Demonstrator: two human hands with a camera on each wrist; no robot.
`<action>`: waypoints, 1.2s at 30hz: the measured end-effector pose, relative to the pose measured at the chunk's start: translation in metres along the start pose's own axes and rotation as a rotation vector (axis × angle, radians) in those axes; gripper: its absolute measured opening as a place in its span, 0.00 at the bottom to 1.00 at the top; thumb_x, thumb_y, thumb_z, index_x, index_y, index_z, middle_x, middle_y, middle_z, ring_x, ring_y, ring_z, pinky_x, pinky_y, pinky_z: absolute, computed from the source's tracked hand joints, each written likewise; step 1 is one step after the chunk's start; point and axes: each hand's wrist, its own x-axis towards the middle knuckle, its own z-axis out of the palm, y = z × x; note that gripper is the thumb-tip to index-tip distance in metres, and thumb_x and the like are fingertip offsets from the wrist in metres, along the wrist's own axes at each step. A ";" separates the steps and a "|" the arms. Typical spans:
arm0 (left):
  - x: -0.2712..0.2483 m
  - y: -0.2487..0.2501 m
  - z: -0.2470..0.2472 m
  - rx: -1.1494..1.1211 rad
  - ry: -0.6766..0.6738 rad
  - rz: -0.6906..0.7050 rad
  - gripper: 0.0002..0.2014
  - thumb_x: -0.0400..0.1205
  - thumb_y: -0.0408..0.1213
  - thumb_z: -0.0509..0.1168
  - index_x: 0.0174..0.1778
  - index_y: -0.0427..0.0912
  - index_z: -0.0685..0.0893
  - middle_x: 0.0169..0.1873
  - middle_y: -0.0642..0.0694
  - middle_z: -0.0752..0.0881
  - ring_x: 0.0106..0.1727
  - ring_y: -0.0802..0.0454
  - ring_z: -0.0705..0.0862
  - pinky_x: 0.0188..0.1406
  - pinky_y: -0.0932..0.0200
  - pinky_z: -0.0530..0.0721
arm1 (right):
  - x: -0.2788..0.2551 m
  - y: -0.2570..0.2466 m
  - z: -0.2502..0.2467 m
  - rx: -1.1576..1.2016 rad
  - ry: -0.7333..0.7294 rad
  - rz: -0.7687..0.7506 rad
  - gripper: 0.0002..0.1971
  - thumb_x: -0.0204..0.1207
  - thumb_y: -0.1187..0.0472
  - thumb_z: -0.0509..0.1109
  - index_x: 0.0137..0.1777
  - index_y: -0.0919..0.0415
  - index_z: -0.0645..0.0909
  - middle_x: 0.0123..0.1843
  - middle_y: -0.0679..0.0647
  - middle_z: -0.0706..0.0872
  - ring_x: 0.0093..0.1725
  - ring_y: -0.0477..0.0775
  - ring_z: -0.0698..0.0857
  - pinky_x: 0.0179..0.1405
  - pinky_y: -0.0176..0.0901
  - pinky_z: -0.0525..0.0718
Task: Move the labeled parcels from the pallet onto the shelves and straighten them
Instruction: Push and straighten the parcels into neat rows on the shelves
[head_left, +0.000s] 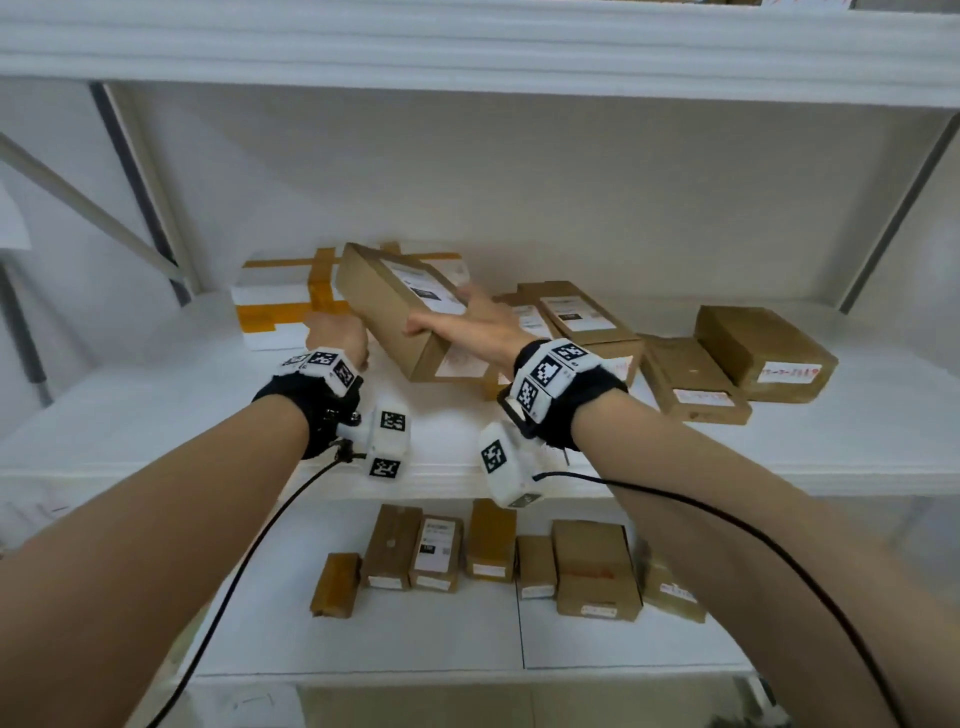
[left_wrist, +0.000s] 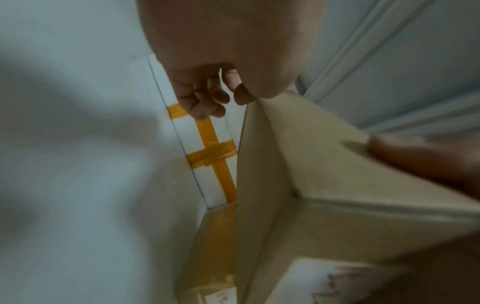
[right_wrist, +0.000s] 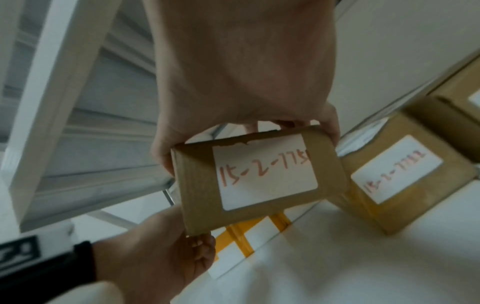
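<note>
A long brown labeled parcel (head_left: 384, 296) hangs tilted over the middle shelf (head_left: 156, 415). My right hand (head_left: 467, 325) grips its near end from above, thumb on one side and fingers on the other. In the right wrist view the parcel (right_wrist: 259, 174) shows a white label with red handwriting. My left hand (head_left: 337, 335) is low at the parcel's left side with its fingers (left_wrist: 205, 98) curled on nothing. Its thumb side touches the parcel's lower edge (left_wrist: 259, 156). A white box with orange tape (head_left: 275, 306) lies just behind and left of the parcel.
Brown parcels lie on the same shelf to the right: one (head_left: 582, 317) close to my right hand, two more (head_left: 691, 384) (head_left: 763, 348) farther right. Several small parcels (head_left: 488, 561) stand on the shelf below. Another shelf board (head_left: 467, 47) runs overhead.
</note>
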 end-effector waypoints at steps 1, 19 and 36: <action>0.006 -0.006 -0.005 0.007 0.012 -0.009 0.18 0.86 0.37 0.57 0.72 0.37 0.73 0.63 0.38 0.82 0.54 0.38 0.85 0.44 0.48 0.85 | 0.004 0.000 0.009 -0.030 0.005 0.017 0.58 0.54 0.27 0.76 0.83 0.50 0.60 0.82 0.59 0.68 0.82 0.67 0.65 0.79 0.66 0.68; -0.014 -0.064 -0.004 0.286 -0.690 0.116 0.53 0.64 0.32 0.83 0.82 0.56 0.63 0.65 0.44 0.86 0.66 0.44 0.84 0.57 0.49 0.83 | 0.022 0.060 0.048 0.014 0.218 -0.166 0.08 0.76 0.64 0.70 0.39 0.57 0.89 0.48 0.55 0.92 0.55 0.53 0.88 0.60 0.51 0.87; -0.053 -0.098 0.009 0.350 -0.052 0.276 0.14 0.76 0.37 0.71 0.51 0.45 0.72 0.45 0.43 0.82 0.42 0.42 0.82 0.29 0.58 0.73 | -0.044 0.155 -0.025 0.127 0.141 0.077 0.13 0.80 0.69 0.63 0.36 0.66 0.85 0.26 0.56 0.84 0.17 0.49 0.77 0.19 0.37 0.77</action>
